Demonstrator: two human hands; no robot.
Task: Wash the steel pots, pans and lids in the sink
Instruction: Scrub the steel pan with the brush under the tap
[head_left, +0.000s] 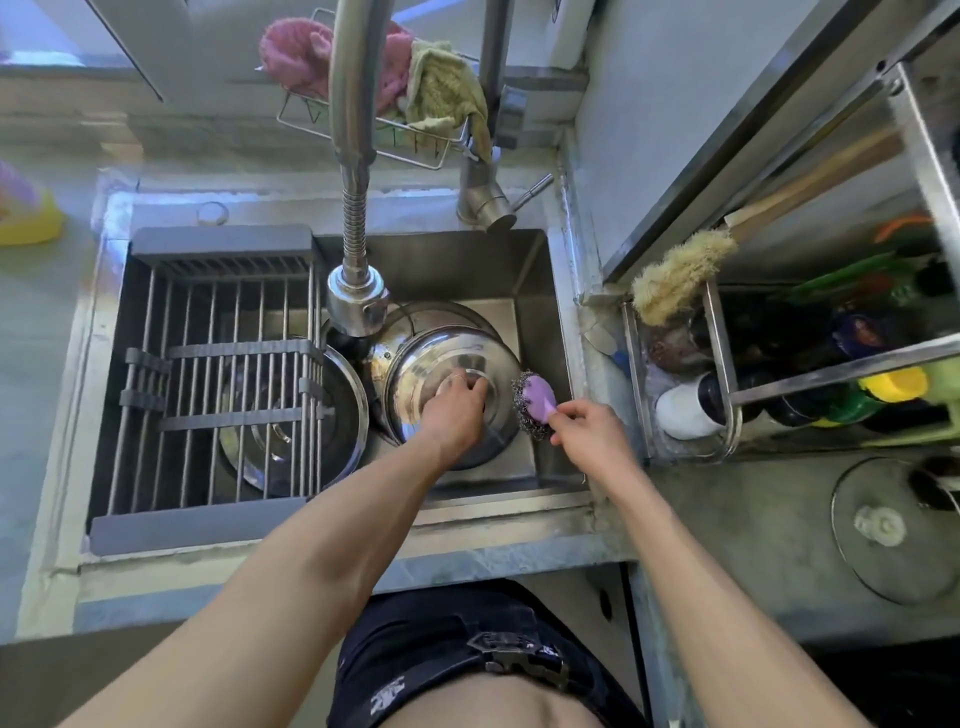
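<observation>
A round steel lid (421, 384) stands tilted in the right half of the sink (524, 280), leaning over a steel pot (441, 312) behind it. My left hand (454, 410) grips the lid's handle at its middle. My right hand (592, 431) holds the purple handle of a steel-wool scrubber (532, 397), whose wire ball touches the lid's right rim. Another steel pan with a lid (337, 410) lies in the sink's left half, partly under the rack.
A grey slatted drain rack (208, 364) spans the sink's left half. The pull-down faucet head (357, 301) hangs over the pots. A wire basket with cloths (405, 88) sits behind. At right, a caddy holds a brush (675, 275) and bottles (883, 384).
</observation>
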